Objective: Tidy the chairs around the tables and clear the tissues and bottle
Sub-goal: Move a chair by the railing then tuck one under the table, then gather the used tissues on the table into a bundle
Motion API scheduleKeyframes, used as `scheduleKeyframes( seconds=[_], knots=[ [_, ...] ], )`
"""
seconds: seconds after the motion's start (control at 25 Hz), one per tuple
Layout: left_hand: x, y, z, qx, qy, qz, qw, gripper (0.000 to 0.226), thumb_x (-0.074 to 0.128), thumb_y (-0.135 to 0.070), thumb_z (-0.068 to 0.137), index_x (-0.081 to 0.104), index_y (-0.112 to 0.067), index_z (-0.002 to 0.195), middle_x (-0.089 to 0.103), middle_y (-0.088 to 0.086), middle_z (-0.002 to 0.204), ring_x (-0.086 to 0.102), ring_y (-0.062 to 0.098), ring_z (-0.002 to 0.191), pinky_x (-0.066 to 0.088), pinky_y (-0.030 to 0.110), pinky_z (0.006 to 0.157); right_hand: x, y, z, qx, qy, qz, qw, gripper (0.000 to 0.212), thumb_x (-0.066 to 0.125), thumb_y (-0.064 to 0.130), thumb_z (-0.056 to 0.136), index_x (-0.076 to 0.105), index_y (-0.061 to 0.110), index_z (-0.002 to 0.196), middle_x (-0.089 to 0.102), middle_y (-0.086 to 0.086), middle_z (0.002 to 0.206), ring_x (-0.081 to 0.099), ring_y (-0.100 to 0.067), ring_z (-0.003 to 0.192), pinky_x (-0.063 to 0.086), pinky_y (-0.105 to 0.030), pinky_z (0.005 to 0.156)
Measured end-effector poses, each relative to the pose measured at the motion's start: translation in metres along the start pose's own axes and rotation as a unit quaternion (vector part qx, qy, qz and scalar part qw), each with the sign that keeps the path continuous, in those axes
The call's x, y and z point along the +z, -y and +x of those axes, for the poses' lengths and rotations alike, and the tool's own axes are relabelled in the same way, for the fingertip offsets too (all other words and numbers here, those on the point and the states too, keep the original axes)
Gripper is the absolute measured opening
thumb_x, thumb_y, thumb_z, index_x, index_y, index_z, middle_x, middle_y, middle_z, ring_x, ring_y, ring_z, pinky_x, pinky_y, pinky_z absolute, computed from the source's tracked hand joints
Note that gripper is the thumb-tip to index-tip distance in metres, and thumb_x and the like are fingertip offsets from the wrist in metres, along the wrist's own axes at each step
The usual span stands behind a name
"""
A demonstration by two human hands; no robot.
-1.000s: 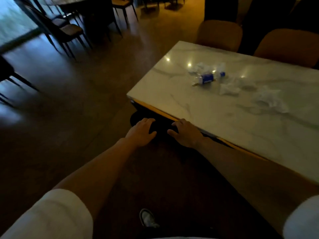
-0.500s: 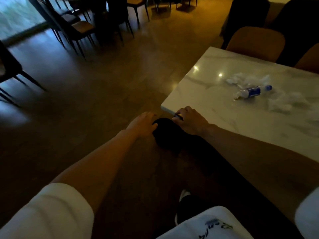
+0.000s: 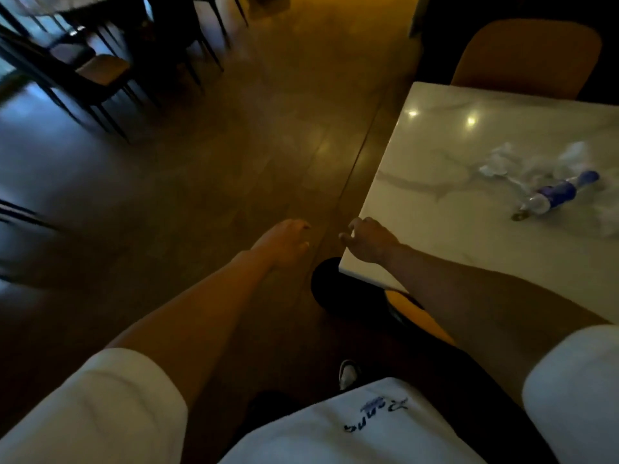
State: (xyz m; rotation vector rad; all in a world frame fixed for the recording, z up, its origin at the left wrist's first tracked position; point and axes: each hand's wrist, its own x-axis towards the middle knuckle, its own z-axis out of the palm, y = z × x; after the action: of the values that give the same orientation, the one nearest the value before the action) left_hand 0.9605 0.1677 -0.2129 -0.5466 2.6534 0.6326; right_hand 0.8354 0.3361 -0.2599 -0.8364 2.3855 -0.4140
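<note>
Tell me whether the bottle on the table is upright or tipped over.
Tipped over: the bottle lies on its side on the marble table, beside crumpled tissues.

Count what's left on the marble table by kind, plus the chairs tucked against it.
Bottle: 1, lying on its side.
Crumpled tissues: a blurred cluster, at least 2; exact count unclear.
Chairs at the marble table: 2, a tan one and a dark one.
Total: at least 5.

Open floor (image 3: 234, 169) left of table (image 3: 452, 202)

tables: 1 (image 3: 469, 229) | bottles: 1 (image 3: 552, 194) | hands: 2 (image 3: 284, 242) (image 3: 368, 241)
</note>
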Motion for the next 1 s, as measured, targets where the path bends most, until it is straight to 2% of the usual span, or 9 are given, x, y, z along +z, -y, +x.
scheduleKeyframes(
  seconds=[0.12, 0.24, 0.4, 0.56, 0.68, 0.76, 0.84, 0.92, 1.0],
  knots=[
    [-0.026, 0.022, 0.06, 0.034, 0.032, -0.007, 0.999, 0.048, 0.056, -0.024, 0.099, 0.042, -0.02, 0.145, 0.046, 0.006, 0.145, 0.049, 0.022, 0.128, 0.045, 0.033, 0.097, 0.001, 0.002, 0.045, 0.042, 0.012, 0.024, 0.999, 0.05, 0.045, 0.047, 0.1, 0.051, 0.006, 0.129, 0.053, -0.019, 0.128, 0.053, -0.038, 0.116, 0.046, -0.042, 0.092],
    [-0.049, 0.059, 0.123, 0.076, 0.057, 0.012, 0.995, 0.048, 0.056, -0.026, 0.099, 0.042, -0.02, 0.145, 0.046, 0.006, 0.146, 0.047, 0.023, 0.13, 0.045, 0.04, 0.104, -0.002, 0.003, 0.089, 0.083, 0.016, 0.035, 0.996, 0.048, 0.045, 0.048, 0.1, 0.053, 0.006, 0.122, 0.058, -0.016, 0.119, 0.057, -0.034, 0.109, 0.046, -0.038, 0.083],
    [-0.085, 0.12, 0.217, 0.141, 0.076, 0.051, 0.986, 0.046, 0.056, -0.026, 0.099, 0.045, -0.017, 0.143, 0.049, 0.008, 0.142, 0.049, 0.025, 0.128, 0.045, 0.039, 0.103, -0.015, 0.023, 0.155, 0.185, 0.029, 0.064, 0.98, 0.057, 0.042, 0.048, 0.101, 0.042, 0.006, 0.14, 0.048, -0.018, 0.139, 0.05, -0.036, 0.124, 0.043, -0.041, 0.091],
    [-0.121, 0.144, 0.288, 0.206, 0.128, 0.113, 0.964, 0.047, 0.058, -0.026, 0.098, 0.047, -0.014, 0.142, 0.051, 0.009, 0.142, 0.051, 0.027, 0.128, 0.045, 0.039, 0.101, -0.03, 0.062, 0.193, 0.23, 0.0, 0.094, 0.969, 0.052, 0.04, 0.043, 0.104, 0.039, 0.007, 0.142, 0.048, -0.017, 0.137, 0.052, -0.035, 0.118, 0.038, -0.038, 0.083],
    [-0.139, 0.13, 0.336, 0.281, 0.148, 0.126, 0.94, 0.041, 0.059, -0.025, 0.096, 0.053, -0.012, 0.135, 0.057, 0.012, 0.134, 0.056, 0.03, 0.122, 0.047, 0.04, 0.095, -0.038, 0.063, 0.203, 0.282, -0.046, 0.118, 0.951, 0.038, 0.042, 0.044, 0.102, 0.048, 0.013, 0.125, 0.054, -0.008, 0.108, 0.053, -0.032, 0.102, 0.039, -0.036, 0.081],
    [-0.146, 0.107, 0.371, 0.333, 0.154, 0.145, 0.919, 0.042, 0.059, -0.026, 0.096, 0.053, -0.01, 0.135, 0.058, 0.013, 0.134, 0.056, 0.031, 0.123, 0.047, 0.041, 0.097, -0.045, 0.052, 0.211, 0.328, -0.092, 0.143, 0.929, 0.035, 0.043, 0.045, 0.101, 0.05, 0.013, 0.112, 0.048, -0.003, 0.09, 0.052, -0.03, 0.095, 0.04, -0.036, 0.08],
    [-0.151, 0.077, 0.404, 0.378, 0.154, 0.16, 0.898, 0.046, 0.058, -0.026, 0.097, 0.049, -0.009, 0.14, 0.055, 0.013, 0.139, 0.054, 0.03, 0.125, 0.046, 0.04, 0.101, -0.056, 0.036, 0.218, 0.363, -0.13, 0.179, 0.905, 0.044, 0.043, 0.047, 0.101, 0.052, 0.007, 0.118, 0.055, -0.009, 0.104, 0.055, -0.033, 0.103, 0.045, -0.038, 0.086],
    [-0.154, 0.049, 0.43, 0.402, 0.162, 0.165, 0.886, 0.044, 0.056, -0.023, 0.099, 0.049, -0.009, 0.14, 0.055, 0.012, 0.137, 0.055, 0.029, 0.122, 0.047, 0.036, 0.096, -0.064, 0.021, 0.229, 0.39, -0.173, 0.203, 0.881, 0.053, 0.042, 0.05, 0.1, 0.051, 0.004, 0.125, 0.057, -0.017, 0.122, 0.055, -0.034, 0.113, 0.047, -0.04, 0.092],
    [-0.156, 0.02, 0.459, 0.413, 0.169, 0.172, 0.878, 0.04, 0.056, -0.02, 0.099, 0.051, -0.009, 0.138, 0.056, 0.012, 0.134, 0.056, 0.029, 0.119, 0.047, 0.035, 0.092, -0.076, 0.005, 0.245, 0.41, -0.2, 0.229, 0.86, 0.054, 0.042, 0.05, 0.1, 0.051, 0.003, 0.125, 0.057, -0.021, 0.127, 0.055, -0.035, 0.115, 0.047, -0.039, 0.094]
  ],
)
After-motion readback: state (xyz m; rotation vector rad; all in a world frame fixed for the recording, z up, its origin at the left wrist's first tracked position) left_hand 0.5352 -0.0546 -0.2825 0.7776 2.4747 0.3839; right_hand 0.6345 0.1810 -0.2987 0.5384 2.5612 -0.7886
